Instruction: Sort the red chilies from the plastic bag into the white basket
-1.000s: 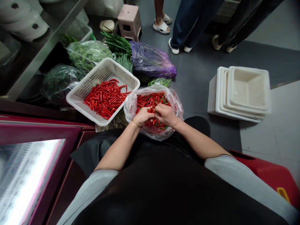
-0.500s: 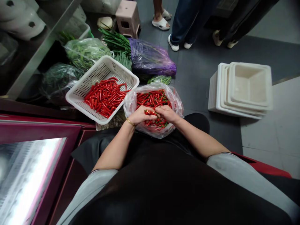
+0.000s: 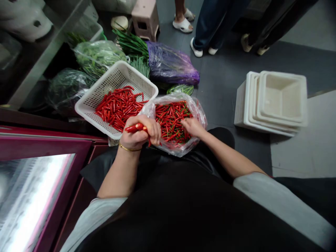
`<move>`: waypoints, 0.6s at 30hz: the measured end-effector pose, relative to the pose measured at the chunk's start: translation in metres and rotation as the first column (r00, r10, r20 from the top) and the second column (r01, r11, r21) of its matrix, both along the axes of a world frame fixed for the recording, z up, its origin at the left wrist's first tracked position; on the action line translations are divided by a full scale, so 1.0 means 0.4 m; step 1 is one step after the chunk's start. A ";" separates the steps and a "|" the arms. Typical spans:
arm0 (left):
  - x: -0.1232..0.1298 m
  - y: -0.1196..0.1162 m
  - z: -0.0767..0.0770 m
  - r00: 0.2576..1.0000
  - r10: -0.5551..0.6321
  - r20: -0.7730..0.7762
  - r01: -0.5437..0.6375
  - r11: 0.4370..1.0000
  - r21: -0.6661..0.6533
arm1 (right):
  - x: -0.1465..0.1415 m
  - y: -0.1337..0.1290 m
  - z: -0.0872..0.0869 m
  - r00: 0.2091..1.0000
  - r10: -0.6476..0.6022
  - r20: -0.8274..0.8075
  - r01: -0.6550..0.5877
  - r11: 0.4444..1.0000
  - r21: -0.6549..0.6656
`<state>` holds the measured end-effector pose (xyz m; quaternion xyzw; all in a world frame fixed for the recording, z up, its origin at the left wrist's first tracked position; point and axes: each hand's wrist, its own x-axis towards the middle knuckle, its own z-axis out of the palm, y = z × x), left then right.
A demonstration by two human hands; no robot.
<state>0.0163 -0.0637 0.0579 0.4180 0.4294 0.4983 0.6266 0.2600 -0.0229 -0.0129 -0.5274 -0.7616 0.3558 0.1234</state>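
My left hand is closed around several red chili peppers, their stemless ends poking out above the thumb. It is raised between a white perforated basket and a clear plastic bag. In the bag lie many red chilies with green stems. At the bag's right side, my right hand reaches down to these chilies with its fingertips pressed together; what they pinch, if anything, cannot be made out. Red chilies without visible green stems are heaped in the basket.
Behind the basket lie bagged leafy greens and long green stalks in a purple bag. A pink stool stands beyond. Nested white bins are on the right. Other people's legs show at the top. A lit glass-fronted case is at left.
My hands were together over the bag. The left has moved left and up toward the basket's edge with its chilies, while the right has shifted slightly right, apart from it.
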 end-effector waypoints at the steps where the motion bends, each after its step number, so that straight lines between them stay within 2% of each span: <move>1: -0.010 0.008 0.003 1.000 0.000 -0.029 0.000 1.000 -0.010 | 0.006 -0.011 -0.014 0.985 0.100 0.143 -0.106 0.994 0.036; 2: -0.011 0.017 -0.003 0.998 -0.018 -0.057 0.017 1.000 -0.022 | 0.008 -0.021 -0.029 0.940 0.192 0.283 -0.214 0.976 0.050; 4: 0.013 0.036 -0.040 0.987 -0.102 -0.126 0.098 0.994 -0.037 | -0.001 -0.034 -0.055 0.814 0.307 0.493 -0.370 0.928 0.034; 6: 0.056 0.048 -0.096 0.939 -0.189 -0.286 0.193 0.981 -0.017 | -0.016 -0.029 -0.071 0.724 0.371 0.582 -0.451 0.892 -0.007; 7: 0.079 0.051 -0.125 0.888 -0.208 -0.409 0.234 0.972 0.012 | -0.022 -0.020 -0.075 0.709 0.389 0.588 -0.475 0.880 -0.010; 9: 0.116 0.051 -0.175 0.726 -0.167 -0.667 0.311 0.945 0.102 | -0.028 0.002 -0.072 0.725 0.410 0.553 -0.498 0.867 0.011; 11: 0.133 0.050 -0.207 0.564 -0.115 -0.818 0.399 0.905 0.148 | -0.024 0.019 -0.059 0.784 0.386 0.486 -0.468 0.882 0.055; 12: 0.134 0.050 -0.214 0.515 -0.111 -0.850 0.430 0.891 0.144 | -0.020 0.023 -0.049 0.824 0.369 0.430 -0.440 0.895 0.075; 13: 0.133 0.050 -0.215 0.499 -0.118 -0.859 0.444 0.886 0.136 | -0.015 0.024 -0.037 0.865 0.361 0.348 -0.413 0.907 0.084; 14: 0.129 0.053 -0.212 0.522 -0.126 -0.844 0.433 0.891 0.135 | -0.010 0.024 -0.025 0.903 0.356 0.239 -0.383 0.920 0.078; 15: 0.124 0.056 -0.205 0.580 -0.131 -0.804 0.404 0.903 0.144 | -0.005 0.022 -0.012 0.932 0.345 0.113 -0.353 0.934 0.062; 17: 0.113 0.066 -0.189 0.741 -0.138 -0.657 0.321 0.932 0.167 | 0.004 0.023 0.008 0.939 0.319 -0.127 -0.320 0.947 0.013; 18: 0.109 0.072 -0.183 0.817 -0.133 -0.561 0.268 0.949 0.165 | 0.006 0.027 0.015 0.929 0.314 -0.196 -0.321 0.947 -0.004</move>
